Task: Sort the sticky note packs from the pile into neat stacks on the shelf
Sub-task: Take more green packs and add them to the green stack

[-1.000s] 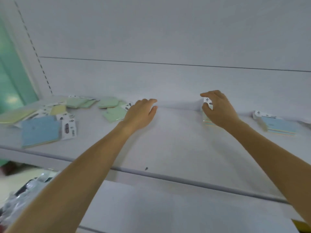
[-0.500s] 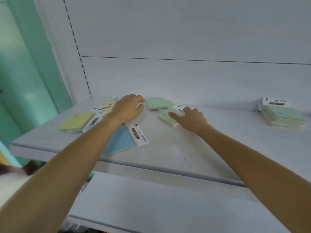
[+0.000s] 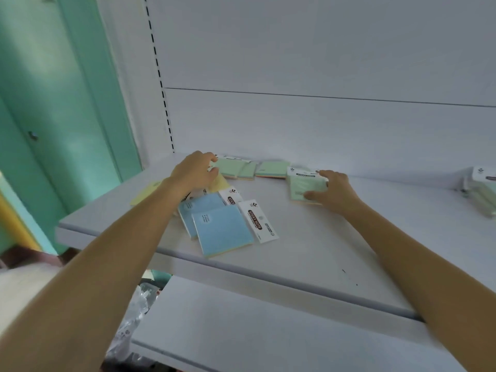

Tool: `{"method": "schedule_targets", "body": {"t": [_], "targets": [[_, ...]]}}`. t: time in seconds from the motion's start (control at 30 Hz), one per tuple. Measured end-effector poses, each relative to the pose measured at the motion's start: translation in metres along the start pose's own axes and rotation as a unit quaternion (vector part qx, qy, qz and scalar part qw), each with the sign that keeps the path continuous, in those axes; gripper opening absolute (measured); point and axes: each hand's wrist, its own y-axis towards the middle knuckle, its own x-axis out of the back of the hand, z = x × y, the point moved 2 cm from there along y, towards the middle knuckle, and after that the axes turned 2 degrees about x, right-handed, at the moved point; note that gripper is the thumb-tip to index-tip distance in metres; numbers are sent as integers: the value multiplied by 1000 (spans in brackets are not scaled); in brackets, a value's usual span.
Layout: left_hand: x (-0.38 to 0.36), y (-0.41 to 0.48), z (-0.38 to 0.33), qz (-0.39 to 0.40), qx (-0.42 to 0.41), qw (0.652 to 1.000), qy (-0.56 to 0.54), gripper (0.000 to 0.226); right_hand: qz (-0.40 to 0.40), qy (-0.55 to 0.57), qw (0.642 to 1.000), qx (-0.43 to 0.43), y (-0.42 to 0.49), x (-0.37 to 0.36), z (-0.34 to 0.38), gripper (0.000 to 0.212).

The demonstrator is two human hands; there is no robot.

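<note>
Right hand [image 3: 335, 193], fingers curled, grips a green pack [image 3: 304, 186] at the pile's [image 3: 271, 169] 3 o'clock edge on the shelf [image 3: 322, 251]. Left hand [image 3: 193, 171] curls over packs at 10 o'clock, grip unclear. Blue packs [image 3: 222, 232] lie at 6 o'clock, with a stack [image 3: 483, 194] far off at 3 o'clock.

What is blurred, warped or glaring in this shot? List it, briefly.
Head view, focus: the stack at the far right edge is smeared, while the STICKY NOTE label near the middle reads sharply; head view, distortion: the wide-angle lens bows the slotted upright; head view, light: soft and even, no glare, shadows faint.
</note>
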Motion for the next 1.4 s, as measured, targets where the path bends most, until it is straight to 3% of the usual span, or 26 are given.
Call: {"method": "schedule_targets", "body": {"t": [0.13, 0.33, 0.6, 0.83, 0.97, 1.1, 1.4], "targets": [[-7, 23, -6, 26, 48, 998, 23, 46, 24, -58, 998, -25, -3, 2, -7, 72], [-17, 44, -14, 84, 106, 991, 14, 55, -16, -17, 1000, 13, -8, 0, -5, 61], [-12, 53, -22, 41, 65, 992, -103, 82, -76, 63, 994, 45, -5, 7, 0, 52], [-7, 45, -34, -50, -48, 986, -151, 62, -71, 177, 982, -4, -1, 7, -5, 42], [2, 37, -53, -104, -52, 963, -241, 55, -32, 269, 961, -53, -1, 11, -2, 43], [0, 30, -89, -73, -27, 921, -382, 49, -48, 311, 947, -58, -10, 39, -2, 45], [-41, -9, -220, -11, -65, 886, -460, 50, -145, 359, 918, -83, -77, 140, -85, 48]]}}
